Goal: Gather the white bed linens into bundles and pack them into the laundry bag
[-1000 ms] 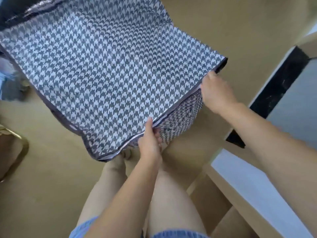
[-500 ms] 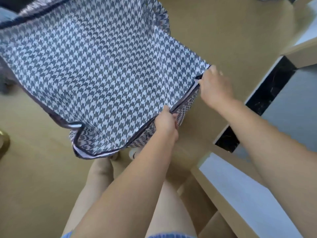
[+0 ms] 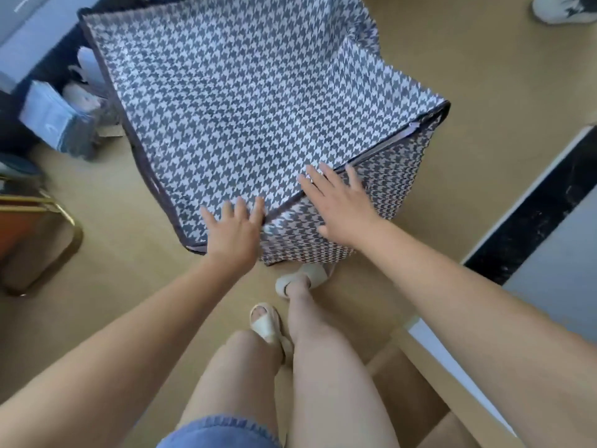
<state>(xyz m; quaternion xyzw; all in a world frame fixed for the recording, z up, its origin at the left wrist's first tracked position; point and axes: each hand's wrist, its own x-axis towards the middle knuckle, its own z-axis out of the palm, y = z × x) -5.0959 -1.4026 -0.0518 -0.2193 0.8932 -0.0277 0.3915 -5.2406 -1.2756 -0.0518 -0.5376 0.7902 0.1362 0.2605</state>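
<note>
Count: 1 houndstooth laundry bag [image 3: 242, 108], 2 hands, 2 cream slippers.

Bag sits on the tan floor [image 3: 452, 66], just ahead of the person's feet. Its zipper [image 3: 399, 140] runs along the near right top edge.

Left hand [image 3: 234, 231]: flat on the bag's near corner, fingers straight and spread, gripping nothing.

Right hand [image 3: 339, 208]: flat across the zipper edge just right of it, fingers splayed, also gripping nothing.

Near slipper [image 3: 302, 279] touches the bag's base; second slipper [image 3: 266, 324] sits further back.

Left of the bag: blue-grey packets [image 3: 55, 124] and a gold-framed stool [image 3: 42, 240].

Far right of the bag: one sneaker [image 3: 562, 8].

Right of the bag: black marble strip [image 3: 533, 205].
</note>
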